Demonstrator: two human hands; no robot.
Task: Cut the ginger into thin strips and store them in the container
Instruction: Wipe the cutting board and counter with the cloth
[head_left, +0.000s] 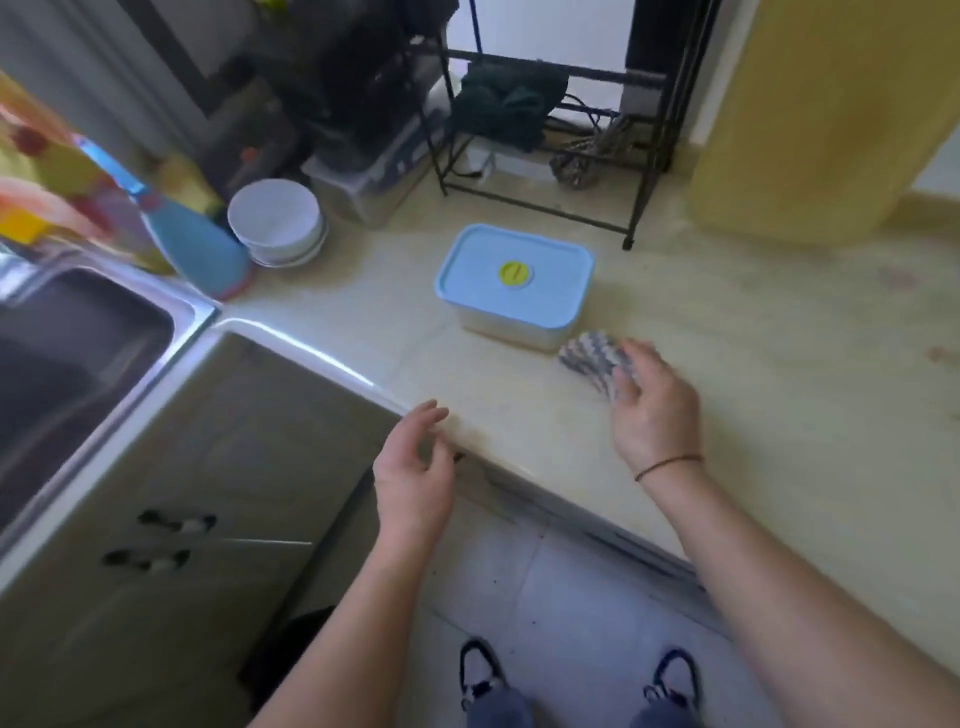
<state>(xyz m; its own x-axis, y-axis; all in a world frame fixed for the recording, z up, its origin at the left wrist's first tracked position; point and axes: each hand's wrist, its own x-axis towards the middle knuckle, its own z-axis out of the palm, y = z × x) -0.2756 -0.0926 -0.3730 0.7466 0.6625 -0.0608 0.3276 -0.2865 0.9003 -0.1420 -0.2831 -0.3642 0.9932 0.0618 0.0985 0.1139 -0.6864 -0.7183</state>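
Head view: container (514, 283) sits on the counter (753, 332), blue lid seated, green-yellow vent knob in the lid centre. No ginger, knife or board visible, so either the strips are already inside or the cutting hasn't started; can't tell which. A grey-and-white patterned cloth (592, 358) lies just beside the container's near right corner. Right hand (649, 400) rests on the cloth, fingers bent over its near edge; a full grip isn't clear, it reads as loose contact. Left hand (415, 467) hovers at the counter's front edge, fingers relaxed, holding nothing. Stacked white bowls (275, 221) and a blue bottle (202, 244) stand further left, with the sink (78, 353) beyond them. Likely step: wipe-down. Gather the cloth flat under the palm, sweep away from the container, and steady the box with the left hand if it slides.
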